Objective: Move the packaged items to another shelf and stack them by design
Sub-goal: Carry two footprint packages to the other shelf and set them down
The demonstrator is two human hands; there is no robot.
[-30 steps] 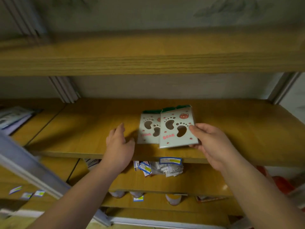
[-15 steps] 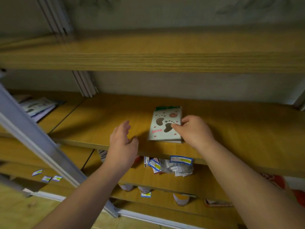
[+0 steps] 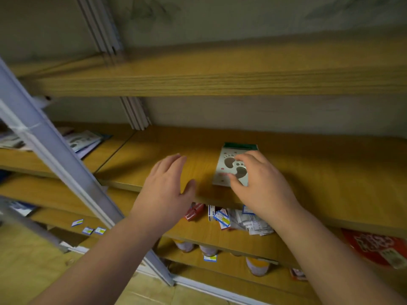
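Observation:
A stack of white packaged items (image 3: pixel 225 172) with brown paw prints and a green top strip lies flat on the middle wooden shelf (image 3: pixel 330 172). My right hand (image 3: pixel 262 186) is over the stack's right half, its arched fingertips and thumb touching the top package. My left hand (image 3: pixel 165 190) hovers open above the shelf's front edge, left of the stack and apart from it. More flat packages (image 3: pixel 83 142) lie on the neighbouring shelf section at the far left.
A grey metal bar (image 3: pixel 55 155) slants across the left in front of the shelves. The shelf below holds small boxes and sachets (image 3: pixel 222 219) and a red package (image 3: pixel 374 245). Jars (image 3: pixel 256 266) stand on the lowest shelf. Another wooden shelf (image 3: pixel 220 80) runs overhead.
My right hand laid the paw-print package onto the one on the shelf, and its pinch loosened to fingertips. My view swung left and my left hand stayed open.

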